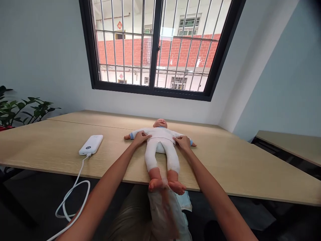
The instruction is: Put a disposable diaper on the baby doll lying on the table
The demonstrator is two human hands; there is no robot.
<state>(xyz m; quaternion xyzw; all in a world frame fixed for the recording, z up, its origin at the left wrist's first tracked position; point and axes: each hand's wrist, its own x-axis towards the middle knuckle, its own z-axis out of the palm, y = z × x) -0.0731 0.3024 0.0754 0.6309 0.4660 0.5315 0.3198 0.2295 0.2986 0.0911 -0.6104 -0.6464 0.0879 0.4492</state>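
- Stretching across my feed, the table runs from side to side, its near edge toward the person.
- Behind it I have the window, dark-framed and barred, set in the wall.
- The left forearm slants up and inward from the lower left; the right forearm mirrors it, so I see the two converge on the doll.
- That doll lies on its back at mid-table, head toward the window, arms flung wide, feet out over the near edge.
- On the far left I catch a leafy plant.
- The white top sits over white pants.
- The left hand is at one side of the doll's waist, knuckles up, thumb and forefinger pinching the top's hem.
- The right hand matches it opposite, wrist low, thumb and forefinger pinching that side of the hem; its other fingers curl together.
- Well left of both hands I see a white power bank, with a cable plugged in.
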